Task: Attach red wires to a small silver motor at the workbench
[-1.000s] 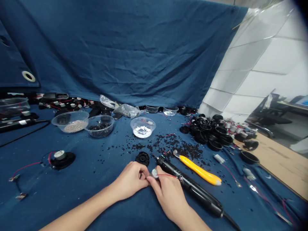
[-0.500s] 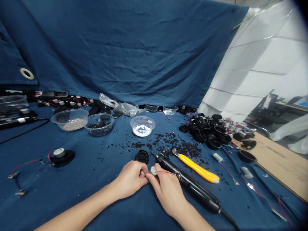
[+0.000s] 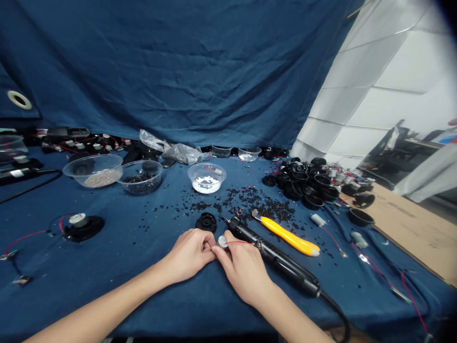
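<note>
Head view has tipped down, baring the surface's (image 3: 178, 307) near edge, while right hand (image 3: 243, 267) keeps its grip closed on the small motor (image 3: 222, 241), near a black disc (image 3: 206, 222); left hand (image 3: 187, 252) bunched alongside, hold unclear; apparently same step.

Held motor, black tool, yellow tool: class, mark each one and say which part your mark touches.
Held motor (image 3: 222, 241): head view, its pale round end.
Black tool (image 3: 275, 257): head view, middle of its body.
Yellow tool (image 3: 288, 236): head view, middle of its handle.
</note>
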Available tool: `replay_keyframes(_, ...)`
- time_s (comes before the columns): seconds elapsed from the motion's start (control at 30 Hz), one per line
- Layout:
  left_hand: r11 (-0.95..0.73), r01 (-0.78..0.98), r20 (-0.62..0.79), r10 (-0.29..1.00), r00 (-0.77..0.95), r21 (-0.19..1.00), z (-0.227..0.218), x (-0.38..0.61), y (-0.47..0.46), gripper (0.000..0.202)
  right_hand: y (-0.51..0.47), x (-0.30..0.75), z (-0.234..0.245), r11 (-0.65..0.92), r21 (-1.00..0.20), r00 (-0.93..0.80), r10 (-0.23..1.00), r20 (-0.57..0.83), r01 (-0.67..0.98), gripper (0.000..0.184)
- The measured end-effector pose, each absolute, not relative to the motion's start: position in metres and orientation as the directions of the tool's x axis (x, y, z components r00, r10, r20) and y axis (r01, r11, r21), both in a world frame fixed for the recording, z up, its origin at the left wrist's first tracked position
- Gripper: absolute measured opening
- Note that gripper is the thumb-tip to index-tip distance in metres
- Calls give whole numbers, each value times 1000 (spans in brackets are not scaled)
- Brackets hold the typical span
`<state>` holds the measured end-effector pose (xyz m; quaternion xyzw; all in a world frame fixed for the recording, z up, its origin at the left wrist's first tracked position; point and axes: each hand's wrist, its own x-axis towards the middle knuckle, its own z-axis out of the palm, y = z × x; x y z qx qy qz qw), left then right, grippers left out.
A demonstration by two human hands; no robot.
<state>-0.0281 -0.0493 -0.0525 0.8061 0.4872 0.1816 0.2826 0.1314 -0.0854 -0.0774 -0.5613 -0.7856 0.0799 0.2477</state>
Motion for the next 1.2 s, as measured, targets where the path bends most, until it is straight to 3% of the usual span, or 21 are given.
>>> replay_keyframes(0.17,-393,673,39,878,477,627,-52,-31,-51,16,-88,131,-75,384,-458,-244,910,336,802,19)
replay_keyframes(0.33,-449,624,111,857,503,639,-46,-35,-61,21,-90,135,-73,363,-609,-142,914,380,705,21)
replay_keyframes(0.47,-419,527,137,860,492,740,-46,-38,-64,21,-89,137,-76,371,-729,-103,917,385,575,32)
replay_keyframes(0.67,-237,293,63,863,502,926,-58,-40,-54,28,-84,133,-84,372,-822,-94,924,370,431,38)
replay_keyframes(0.9,-157,154,56,856,514,976,-61,-38,-53,35,-84,133,-84,374,-861,-125,927,353,344,39)
replay_keyframes(1.2,-243,244,92,860,503,939,-60,-39,-54,32,-85,133,-79,396,-805,-158,917,365,440,34)
